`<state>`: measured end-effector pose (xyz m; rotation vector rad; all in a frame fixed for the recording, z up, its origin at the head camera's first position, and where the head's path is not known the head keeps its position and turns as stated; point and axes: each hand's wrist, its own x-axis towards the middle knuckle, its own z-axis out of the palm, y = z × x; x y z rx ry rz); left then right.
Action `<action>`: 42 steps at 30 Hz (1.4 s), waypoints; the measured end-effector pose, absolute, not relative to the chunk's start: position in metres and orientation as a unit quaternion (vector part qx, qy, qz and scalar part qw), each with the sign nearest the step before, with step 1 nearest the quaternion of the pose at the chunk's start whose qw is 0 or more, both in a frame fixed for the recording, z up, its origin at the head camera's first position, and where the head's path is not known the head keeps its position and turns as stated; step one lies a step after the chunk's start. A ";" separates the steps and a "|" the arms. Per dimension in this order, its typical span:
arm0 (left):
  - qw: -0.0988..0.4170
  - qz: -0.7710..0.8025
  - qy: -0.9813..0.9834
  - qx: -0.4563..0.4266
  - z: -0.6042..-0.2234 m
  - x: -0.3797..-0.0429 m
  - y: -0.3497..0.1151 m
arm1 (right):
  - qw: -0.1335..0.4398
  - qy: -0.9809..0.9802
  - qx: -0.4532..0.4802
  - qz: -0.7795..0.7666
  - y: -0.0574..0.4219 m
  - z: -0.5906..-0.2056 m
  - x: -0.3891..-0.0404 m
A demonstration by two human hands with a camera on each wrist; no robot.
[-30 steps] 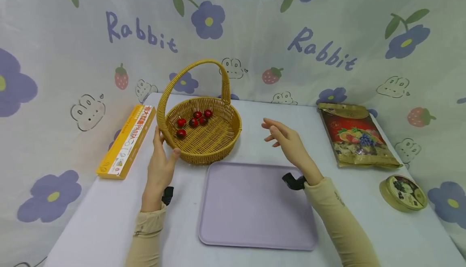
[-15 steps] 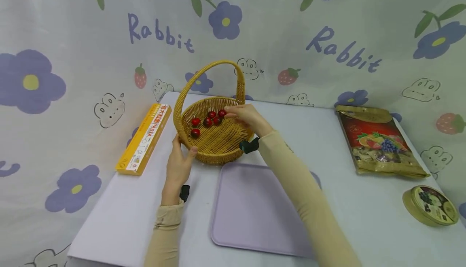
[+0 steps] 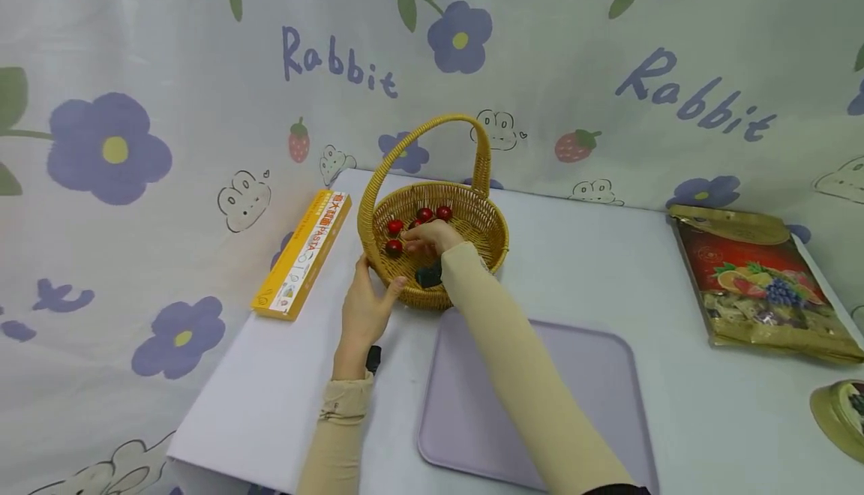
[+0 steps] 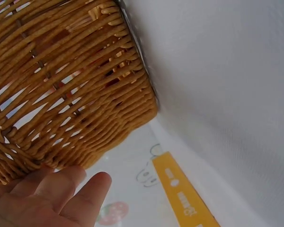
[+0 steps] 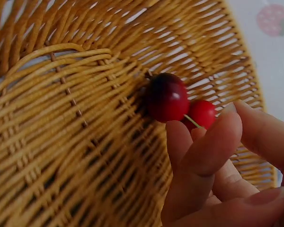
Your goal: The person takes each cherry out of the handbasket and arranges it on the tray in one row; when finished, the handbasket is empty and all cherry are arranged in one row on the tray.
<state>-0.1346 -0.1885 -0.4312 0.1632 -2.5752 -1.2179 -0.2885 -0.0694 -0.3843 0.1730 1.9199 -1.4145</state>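
A yellow wicker basket point(image 3: 432, 298) with a tall arched handle stands toward the back, holding several dark red cherries point(image 3: 393, 247). My left hand point(image 3: 364, 311) rests against its near left outside, fingers extended along the weave below the handle's foot and thumb apart. My right hand point(image 3: 434, 237) reaches inside over the cherries and hides some of them. In the right wrist view, its bent fingers point(image 5: 203, 146) are close beside a dark cherry point(image 5: 167, 98) with a green stem; a brighter red cherry point(image 5: 202, 113) lies behind. Nothing shows gripped between the fingers.
A light purple tray point(image 3: 594, 360) lies in front of the basket, under the right forearm. On the left is a yellow pasta box point(image 3: 304, 255); on the right, a red and gold food bag point(image 3: 763, 277) and a round gold tin point(image 3: 833, 412). A patterned curtain hangs behind.
My right hand has moved left from above the table's middle into the basket, down among the cherries. My left hand stays at the basket's side. The head view has turned rightward-shifting everything.
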 end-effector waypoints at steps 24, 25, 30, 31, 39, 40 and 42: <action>0.119 -0.443 -0.887 0.053 -0.428 -0.129 -0.189 | 0.408 0.718 0.078 -0.558 -0.103 -0.407 -0.297; 0.118 -0.443 -0.887 0.054 -0.429 -0.129 -0.189 | 0.409 0.720 0.077 -0.556 -0.104 -0.408 -0.297; 0.122 -0.439 -0.889 0.055 -0.432 -0.127 -0.186 | 0.392 0.730 0.059 -0.557 -0.099 -0.408 -0.299; 0.124 -0.438 -0.889 0.054 -0.433 -0.127 -0.186 | 0.388 0.732 0.054 -0.557 -0.098 -0.406 -0.299; 0.125 -0.436 -0.890 0.044 -0.429 -0.129 -0.190 | 0.370 0.718 0.043 -0.588 -0.085 -0.379 -0.303; 0.123 -0.437 -0.890 0.043 -0.429 -0.129 -0.190 | 0.370 0.710 0.042 -0.598 -0.082 -0.376 -0.301; 0.122 -0.440 -0.889 0.041 -0.430 -0.129 -0.190 | 0.373 0.697 0.034 -0.612 -0.073 -0.371 -0.298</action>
